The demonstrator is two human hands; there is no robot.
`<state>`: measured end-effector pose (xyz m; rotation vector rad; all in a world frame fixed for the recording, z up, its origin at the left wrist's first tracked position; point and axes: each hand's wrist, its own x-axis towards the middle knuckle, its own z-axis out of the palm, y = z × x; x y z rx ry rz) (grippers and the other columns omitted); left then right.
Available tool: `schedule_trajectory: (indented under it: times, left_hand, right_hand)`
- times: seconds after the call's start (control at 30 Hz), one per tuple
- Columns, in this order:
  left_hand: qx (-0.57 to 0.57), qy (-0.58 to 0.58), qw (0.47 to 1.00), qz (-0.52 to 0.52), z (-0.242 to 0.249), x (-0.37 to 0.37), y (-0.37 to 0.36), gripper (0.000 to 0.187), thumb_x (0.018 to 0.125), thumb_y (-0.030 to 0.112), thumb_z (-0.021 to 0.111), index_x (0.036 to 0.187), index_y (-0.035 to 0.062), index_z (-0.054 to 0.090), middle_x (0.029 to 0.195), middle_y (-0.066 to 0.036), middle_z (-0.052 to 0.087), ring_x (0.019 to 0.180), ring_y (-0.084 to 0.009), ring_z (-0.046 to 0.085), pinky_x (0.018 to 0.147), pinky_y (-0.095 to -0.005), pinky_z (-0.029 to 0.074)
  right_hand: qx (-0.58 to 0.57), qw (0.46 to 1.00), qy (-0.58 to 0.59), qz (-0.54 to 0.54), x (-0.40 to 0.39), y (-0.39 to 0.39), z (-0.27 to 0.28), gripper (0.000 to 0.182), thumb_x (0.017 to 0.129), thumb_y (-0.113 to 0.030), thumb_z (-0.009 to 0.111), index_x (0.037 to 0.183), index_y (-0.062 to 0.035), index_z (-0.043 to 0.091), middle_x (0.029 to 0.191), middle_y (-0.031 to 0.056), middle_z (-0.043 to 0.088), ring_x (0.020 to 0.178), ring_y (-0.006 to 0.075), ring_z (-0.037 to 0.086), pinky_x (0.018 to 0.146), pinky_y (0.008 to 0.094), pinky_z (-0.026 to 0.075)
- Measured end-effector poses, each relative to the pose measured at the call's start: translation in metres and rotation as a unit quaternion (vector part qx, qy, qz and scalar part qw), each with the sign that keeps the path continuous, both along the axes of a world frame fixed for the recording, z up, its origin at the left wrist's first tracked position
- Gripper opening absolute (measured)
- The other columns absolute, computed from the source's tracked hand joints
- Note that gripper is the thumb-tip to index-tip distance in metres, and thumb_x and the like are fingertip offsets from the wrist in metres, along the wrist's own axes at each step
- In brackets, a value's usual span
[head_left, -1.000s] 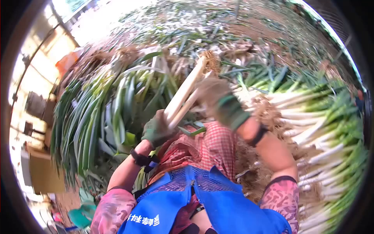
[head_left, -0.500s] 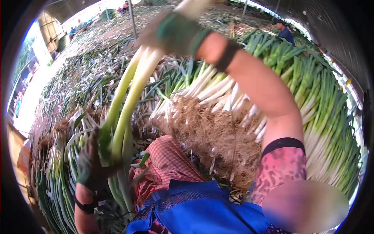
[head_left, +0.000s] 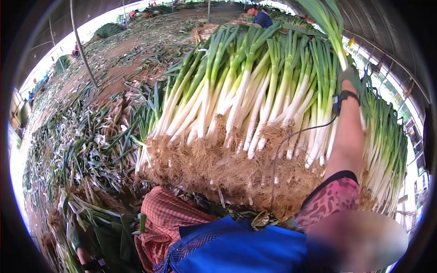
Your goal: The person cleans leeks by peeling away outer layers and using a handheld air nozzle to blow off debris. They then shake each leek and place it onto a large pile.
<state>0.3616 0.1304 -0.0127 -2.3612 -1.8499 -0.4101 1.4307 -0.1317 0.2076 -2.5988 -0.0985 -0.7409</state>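
Observation:
My right hand (head_left: 348,76), in a green glove with a black wrist strap, reaches up over the right side of a big stack of leeks (head_left: 255,86). It is shut on leeks whose green leaves (head_left: 328,25) rise above the glove. The stack lies with its white stems and brown roots (head_left: 218,166) towards me. My left hand (head_left: 75,237), also gloved, is low at the bottom left among leek leaves (head_left: 114,227). Its fingers are mostly hidden. A thin cable (head_left: 291,136) hangs from the right wrist strap.
A red checked cloth (head_left: 166,214) and a blue apron (head_left: 236,250) cover my lap. Trimmed leaves and more leeks (head_left: 82,145) litter the ground to the left. A pole (head_left: 82,45) stands at the back left. Other people (head_left: 260,16) work far behind the stack.
My right hand has swung the leeks from my lap up and over to the stack on the right. My left hand has let go of their green ends and dropped low left.

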Motion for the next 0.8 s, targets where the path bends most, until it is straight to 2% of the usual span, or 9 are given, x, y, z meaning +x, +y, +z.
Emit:
schedule_trajectory:
  times: [0.07,0.1,0.17,0.47,0.5,0.63,0.7,0.77,0.8]
  left_hand:
    - [-0.015,0.01,1.0,0.014,-0.006,-0.005,0.005,0.074,0.082,0.025,0.073,0.145,0.0093,0.037,0.131,-0.02,0.057,0.114,-0.0358,0.059,0.094,-0.0436,0.049]
    - [-0.023,0.016,0.999,0.019,-0.011,-0.011,0.006,0.072,0.083,0.026,0.073,0.144,0.009,0.039,0.13,-0.019,0.058,0.113,-0.0349,0.06,0.093,-0.0432,0.049]
    - [-0.041,0.026,0.998,0.039,-0.016,-0.026,0.004,0.067,0.083,0.028,0.072,0.141,0.0084,0.044,0.127,-0.019,0.06,0.11,-0.0331,0.061,0.092,-0.0424,0.05]
    - [-0.236,-0.004,0.954,0.186,-0.04,-0.159,-0.104,0.052,0.085,0.037,0.072,0.126,0.0058,0.063,0.113,-0.015,0.07,0.1,-0.025,0.067,0.087,-0.0386,0.053]
    - [-0.248,-0.017,0.941,0.227,-0.005,-0.129,-0.115,0.049,0.085,0.038,0.073,0.12,0.0046,0.067,0.107,-0.009,0.071,0.099,-0.0183,0.066,0.088,-0.0342,0.052]
    - [-0.274,-0.338,0.882,0.182,0.013,-0.171,-0.115,0.043,0.084,0.037,0.074,0.113,0.0046,0.07,0.101,-0.004,0.072,0.088,-0.0136,0.063,0.08,-0.0331,0.05]
    - [-0.286,-0.381,0.835,0.275,0.049,-0.169,-0.108,0.037,0.085,0.033,0.073,0.108,0.0045,0.072,0.098,-0.004,0.073,0.084,-0.0127,0.063,0.077,-0.033,0.05]
    - [-0.227,-0.274,0.9,0.253,0.043,-0.214,-0.098,0.035,0.083,0.032,0.072,0.105,0.0048,0.073,0.096,-0.007,0.073,0.085,-0.0151,0.065,0.078,-0.0329,0.05]
    - [-0.181,-0.188,0.908,0.327,0.033,-0.236,-0.091,0.037,0.079,0.032,0.071,0.104,0.0051,0.074,0.095,-0.01,0.073,0.085,-0.018,0.066,0.079,-0.0338,0.05]
  right_hand:
    - [-0.15,0.983,0.088,-0.052,0.056,-0.038,-0.095,0.043,0.092,-0.026,0.063,0.133,-0.0129,0.062,0.13,0.0174,0.064,0.116,0.0273,0.064,0.088,0.0425,0.053]
    - [0.025,0.996,0.068,-0.042,0.035,-0.052,-0.151,0.038,0.092,-0.024,0.063,0.125,-0.0052,0.065,0.122,0.0178,0.068,0.109,0.0299,0.067,0.082,0.0405,0.055]
    - [0.051,0.976,0.2,-0.068,0.049,-0.064,-0.174,0.036,0.092,-0.022,0.062,0.123,-0.0028,0.065,0.123,0.0178,0.067,0.109,0.0307,0.067,0.08,0.0414,0.054]
    - [-0.11,0.988,0.026,0.101,0.024,0.022,-0.137,0.036,0.093,-0.014,0.061,0.127,-0.0032,0.062,0.128,0.0163,0.063,0.117,0.0275,0.061,0.091,0.039,0.049]
    - [-0.103,0.988,0.005,0.112,0.012,0.042,-0.131,0.036,0.093,-0.013,0.061,0.127,-0.0032,0.062,0.129,0.0161,0.063,0.118,0.0271,0.06,0.092,0.0388,0.048]
    - [-0.039,0.972,-0.087,0.214,-0.072,0.115,-0.116,0.037,0.093,-0.009,0.06,0.129,-0.0034,0.06,0.131,0.0154,0.061,0.122,0.0257,0.058,0.098,0.0377,0.046]
    - [0.003,0.94,-0.11,0.322,-0.137,0.156,-0.118,0.037,0.093,-0.007,0.06,0.13,-0.0035,0.06,0.133,0.0151,0.06,0.123,0.025,0.056,0.1,0.0372,0.045]
    - [0.05,0.886,-0.088,0.453,-0.214,0.194,-0.13,0.038,0.093,-0.006,0.06,0.131,-0.0036,0.059,0.134,0.0147,0.06,0.125,0.0242,0.055,0.103,0.0367,0.044]
    - [0.072,0.852,-0.054,0.516,-0.256,0.21,-0.139,0.038,0.094,-0.005,0.06,0.132,-0.0036,0.059,0.134,0.0145,0.059,0.126,0.0239,0.054,0.104,0.0364,0.043]
